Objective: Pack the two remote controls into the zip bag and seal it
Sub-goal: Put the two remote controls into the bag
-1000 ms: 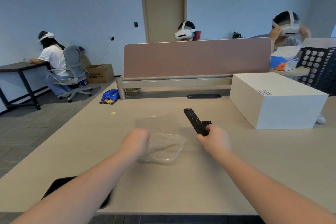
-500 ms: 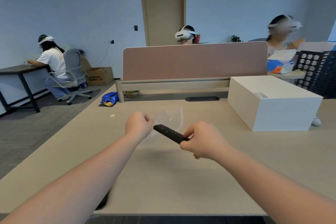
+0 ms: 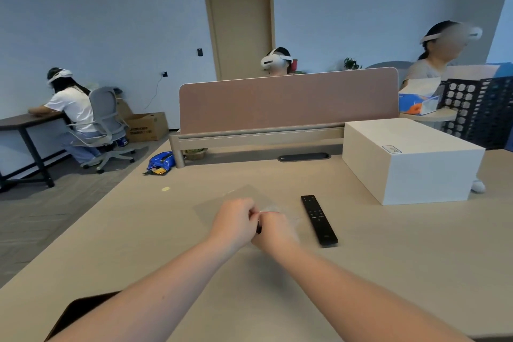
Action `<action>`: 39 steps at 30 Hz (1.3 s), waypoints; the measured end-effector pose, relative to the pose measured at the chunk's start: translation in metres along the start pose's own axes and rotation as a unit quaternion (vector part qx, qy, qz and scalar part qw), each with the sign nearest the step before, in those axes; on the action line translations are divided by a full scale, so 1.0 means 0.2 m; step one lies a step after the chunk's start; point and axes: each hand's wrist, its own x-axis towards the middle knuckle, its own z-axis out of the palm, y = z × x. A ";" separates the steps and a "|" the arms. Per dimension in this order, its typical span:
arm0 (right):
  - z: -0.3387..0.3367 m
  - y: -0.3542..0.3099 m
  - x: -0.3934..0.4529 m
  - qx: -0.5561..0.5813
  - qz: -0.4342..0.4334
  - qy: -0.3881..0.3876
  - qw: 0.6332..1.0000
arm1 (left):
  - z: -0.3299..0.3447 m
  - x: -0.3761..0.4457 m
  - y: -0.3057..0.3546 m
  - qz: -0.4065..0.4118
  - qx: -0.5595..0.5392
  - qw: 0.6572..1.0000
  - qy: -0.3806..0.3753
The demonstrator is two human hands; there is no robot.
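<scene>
Both hands, left (image 3: 236, 221) and right (image 3: 273, 229), are closed on the bag (image 3: 266, 209) at frame centre. One remote (image 3: 318, 220) lies just right of them on the worktop (image 3: 388, 258), its long axis pointing up-frame, nearer the right hand.

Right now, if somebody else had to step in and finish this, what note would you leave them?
Left hand and right hand: together, pinching the zip bag just above the desk.
One remote lies bare on the desk, right of the hands.
A dark sliver shows between the hands, maybe the other remote; I cannot tell if it is in the bag.
Left: bag the desk remote, then seal.
</scene>
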 end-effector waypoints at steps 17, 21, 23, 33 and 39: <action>0.00 0.06 -0.07 0.004 -0.041 -0.057 0.998 | -0.02 0.00 -0.08 -0.012 0.013 1.000 -0.002; -0.12 0.20 -0.15 0.012 0.011 0.145 0.989 | -0.02 0.00 -0.10 -0.018 0.023 1.000 -0.009; -0.17 0.31 -0.15 0.046 0.071 0.197 0.977 | -0.02 -0.01 -0.11 -0.021 0.029 0.999 -0.014; -0.17 0.53 -0.12 -0.094 0.169 0.063 0.979 | 0.03 -0.03 -0.11 -0.010 0.042 0.999 -0.026; -0.17 0.52 -0.12 -0.041 0.171 0.089 0.980 | 0.09 -0.06 -0.15 0.002 0.066 0.995 -0.068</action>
